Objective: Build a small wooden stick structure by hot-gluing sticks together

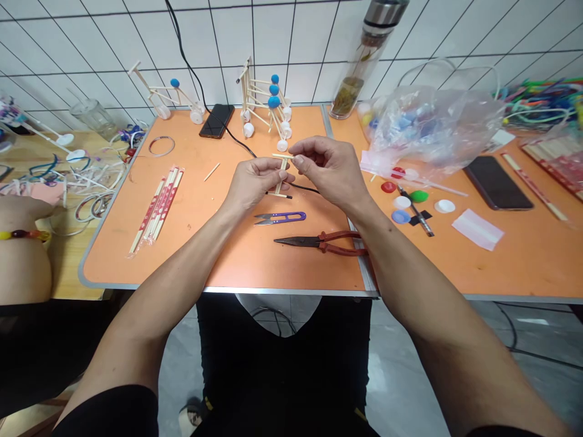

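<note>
holding sticks [283, 167]; wrappers [167, 200] bear illegible print

A phone [217, 121] was laid toward the far side of the orange table [255, 270], left of the middle, and a black cable [179, 42] was trailed near it. A lidded bottle [350, 94] was stood at the far side, before the tiled wall [314, 27]. A second phone [498, 183] was placed on the right. A glass jar [96, 119] was seen far left.
</note>
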Demonstrator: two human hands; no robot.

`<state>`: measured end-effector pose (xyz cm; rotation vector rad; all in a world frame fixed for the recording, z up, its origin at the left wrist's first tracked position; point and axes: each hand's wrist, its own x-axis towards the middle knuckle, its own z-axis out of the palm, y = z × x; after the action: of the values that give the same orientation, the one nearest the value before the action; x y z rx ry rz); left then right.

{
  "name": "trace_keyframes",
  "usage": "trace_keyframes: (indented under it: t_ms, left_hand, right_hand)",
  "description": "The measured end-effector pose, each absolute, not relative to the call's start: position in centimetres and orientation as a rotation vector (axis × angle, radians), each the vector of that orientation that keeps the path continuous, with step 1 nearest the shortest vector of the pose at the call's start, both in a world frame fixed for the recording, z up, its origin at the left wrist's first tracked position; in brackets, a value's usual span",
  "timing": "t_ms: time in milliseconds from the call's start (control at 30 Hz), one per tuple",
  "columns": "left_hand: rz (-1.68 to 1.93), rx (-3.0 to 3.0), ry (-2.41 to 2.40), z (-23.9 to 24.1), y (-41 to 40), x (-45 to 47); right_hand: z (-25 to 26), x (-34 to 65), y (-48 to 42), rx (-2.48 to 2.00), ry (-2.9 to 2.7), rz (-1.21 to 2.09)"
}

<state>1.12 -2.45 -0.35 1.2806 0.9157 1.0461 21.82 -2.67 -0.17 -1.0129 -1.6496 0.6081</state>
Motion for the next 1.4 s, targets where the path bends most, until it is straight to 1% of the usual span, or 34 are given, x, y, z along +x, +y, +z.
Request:
trace_keyframes:
  t_ms: [700,1400]
  left_hand:
    - [1.044,1.274,0.900,-0.40,-2.54,1.30]
    - [1.060,1.266,0.878,-0.64,-2.43,1.32]
  right_hand:
    - [0.43,21.25,-3.24,-1.077,-1.621,0.678]
    - [0.48,21.26,-3.28,-1.053,-1.636,0.648]
